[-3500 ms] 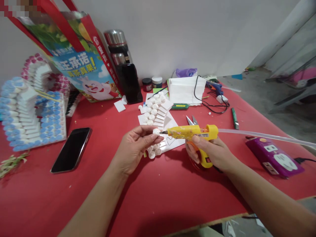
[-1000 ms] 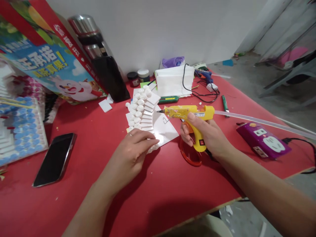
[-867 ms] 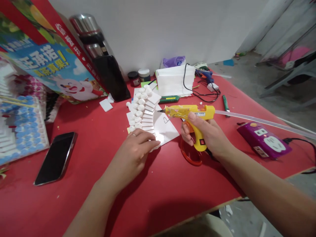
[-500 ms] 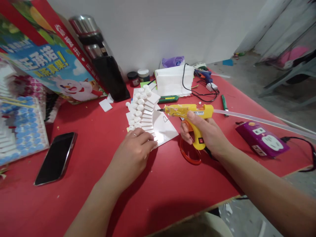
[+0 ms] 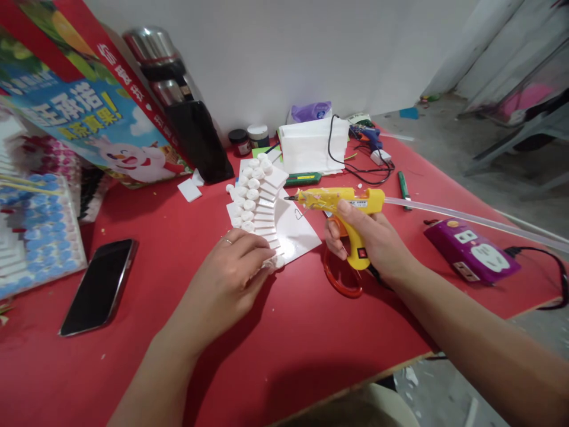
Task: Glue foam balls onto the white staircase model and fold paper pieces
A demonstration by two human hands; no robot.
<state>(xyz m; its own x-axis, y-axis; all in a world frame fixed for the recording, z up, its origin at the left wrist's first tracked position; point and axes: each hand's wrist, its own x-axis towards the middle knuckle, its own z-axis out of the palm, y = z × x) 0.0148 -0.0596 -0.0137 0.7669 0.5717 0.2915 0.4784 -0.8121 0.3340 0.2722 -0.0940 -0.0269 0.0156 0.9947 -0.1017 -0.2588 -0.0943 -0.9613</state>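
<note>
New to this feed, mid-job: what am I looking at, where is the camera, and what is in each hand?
No machine here: one camera on a person's head looks down at their two bare hands over a red table. The right hand grips a yellow glue gun, a clear glue stick trailing behind. The left hand rests its fingertips on the near end of a white stepped piece lined with small white balls. A phone, scissors and a purple power strip lie nearby.
</note>
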